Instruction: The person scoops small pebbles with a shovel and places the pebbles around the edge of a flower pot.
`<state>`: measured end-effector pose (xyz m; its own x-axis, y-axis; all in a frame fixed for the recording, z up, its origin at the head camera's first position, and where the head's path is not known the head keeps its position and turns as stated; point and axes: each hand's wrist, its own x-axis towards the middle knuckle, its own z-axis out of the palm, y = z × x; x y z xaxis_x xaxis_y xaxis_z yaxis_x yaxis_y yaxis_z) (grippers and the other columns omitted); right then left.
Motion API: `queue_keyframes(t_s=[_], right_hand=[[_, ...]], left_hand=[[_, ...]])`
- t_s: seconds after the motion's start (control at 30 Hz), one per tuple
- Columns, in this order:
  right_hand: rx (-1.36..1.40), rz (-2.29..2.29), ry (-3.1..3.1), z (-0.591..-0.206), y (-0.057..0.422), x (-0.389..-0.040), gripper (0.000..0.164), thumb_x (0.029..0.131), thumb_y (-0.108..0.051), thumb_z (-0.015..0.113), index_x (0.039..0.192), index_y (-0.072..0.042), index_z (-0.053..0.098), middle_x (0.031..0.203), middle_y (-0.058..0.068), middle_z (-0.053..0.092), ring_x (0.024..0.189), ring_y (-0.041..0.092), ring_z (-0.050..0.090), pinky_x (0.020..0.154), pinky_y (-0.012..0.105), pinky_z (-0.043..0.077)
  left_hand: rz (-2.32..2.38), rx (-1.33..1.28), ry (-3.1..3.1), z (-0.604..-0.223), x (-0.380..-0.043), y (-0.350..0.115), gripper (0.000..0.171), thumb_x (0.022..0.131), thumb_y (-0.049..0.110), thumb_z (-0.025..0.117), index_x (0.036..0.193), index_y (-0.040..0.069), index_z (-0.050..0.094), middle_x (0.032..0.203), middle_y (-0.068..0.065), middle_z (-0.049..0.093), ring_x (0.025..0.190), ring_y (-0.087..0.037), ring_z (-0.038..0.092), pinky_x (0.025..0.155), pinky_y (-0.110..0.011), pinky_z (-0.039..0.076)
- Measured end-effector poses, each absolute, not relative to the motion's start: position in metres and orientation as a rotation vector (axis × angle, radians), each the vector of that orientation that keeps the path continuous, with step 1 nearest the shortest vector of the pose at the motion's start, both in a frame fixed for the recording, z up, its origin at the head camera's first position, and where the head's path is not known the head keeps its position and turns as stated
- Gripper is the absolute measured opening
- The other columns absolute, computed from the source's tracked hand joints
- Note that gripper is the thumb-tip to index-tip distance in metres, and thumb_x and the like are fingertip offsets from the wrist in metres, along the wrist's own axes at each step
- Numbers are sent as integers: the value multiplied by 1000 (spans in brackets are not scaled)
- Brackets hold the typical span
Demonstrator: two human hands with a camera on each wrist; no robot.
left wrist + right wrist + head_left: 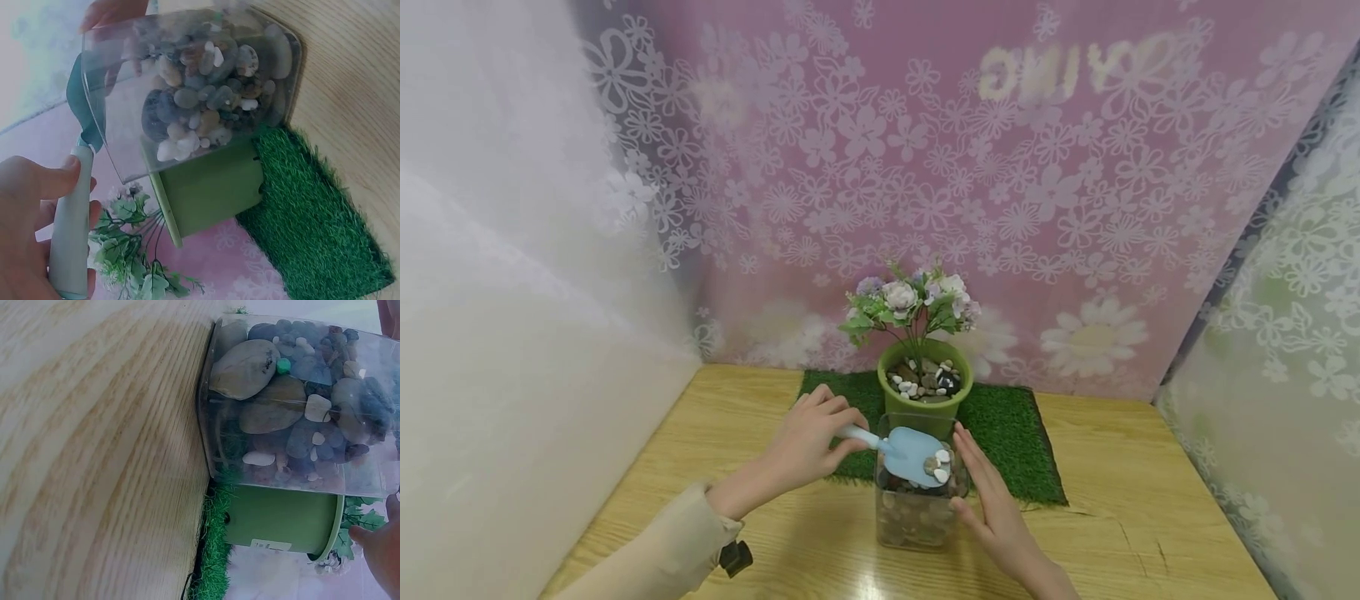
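Observation:
My left hand [818,435] grips the pale handle of a small blue shovel [914,457]. A few white and brown pebbles [937,467] lie at the tip of its blade, which is over the mouth of a clear plastic container [917,532]. Inside that container are many stones [206,94], dark, brown and white. My right hand [996,508] rests against the container's right side with its fingers extended. Right behind the container stands a green flowerpot [964,385], with white and brown stones around the stems of flowers [901,296] in white and purple.
A green artificial grass mat [1011,450] lies under the flowerpot on the wooden table [760,533]. Behind the table hangs a pink flowered curtain [850,183]. Pale sheeting [512,317] closes the left side, and a flowered sheet [1292,392] the right.

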<state>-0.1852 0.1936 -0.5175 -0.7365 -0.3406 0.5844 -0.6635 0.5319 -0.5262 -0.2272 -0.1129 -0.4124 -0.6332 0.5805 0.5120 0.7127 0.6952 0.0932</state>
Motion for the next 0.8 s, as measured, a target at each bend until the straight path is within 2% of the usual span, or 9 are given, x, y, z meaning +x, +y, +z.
queue_keyframes(t_s=[0.43, 0.6, 0.8], right_hand=[[835, 1058, -2340, -520, 194, -187, 84, 89, -3, 67, 161, -6, 24, 167, 13, 21, 154, 14, 19, 116, 12, 9], [827, 1060, -2352, -520, 195, -187, 83, 90, -2, 67, 161, -6, 24, 168, 11, 20, 154, 13, 18, 116, 11, 9], [841, 1059, -2338, -520, 194, -187, 83, 89, -2, 67, 161, -5, 25, 167, 14, 22, 154, 13, 18, 116, 12, 8]], left_hand=[[-373, -957, -2400, -414, -221, -120, 15, 93, 35, 73, 103, 24, 72, 95, 7, 65, 86, -16, 44, 77, -34, 36], [-356, -955, -2325, -417, -225, -122, 17, 91, 34, 75, 102, 22, 72, 96, 5, 65, 88, -18, 48, 78, -37, 38], [-379, -933, -2273, -415, -236, -127, 19, 88, 33, 77, 101, 21, 72, 92, 4, 64, 89, -20, 49, 77, -38, 38]])
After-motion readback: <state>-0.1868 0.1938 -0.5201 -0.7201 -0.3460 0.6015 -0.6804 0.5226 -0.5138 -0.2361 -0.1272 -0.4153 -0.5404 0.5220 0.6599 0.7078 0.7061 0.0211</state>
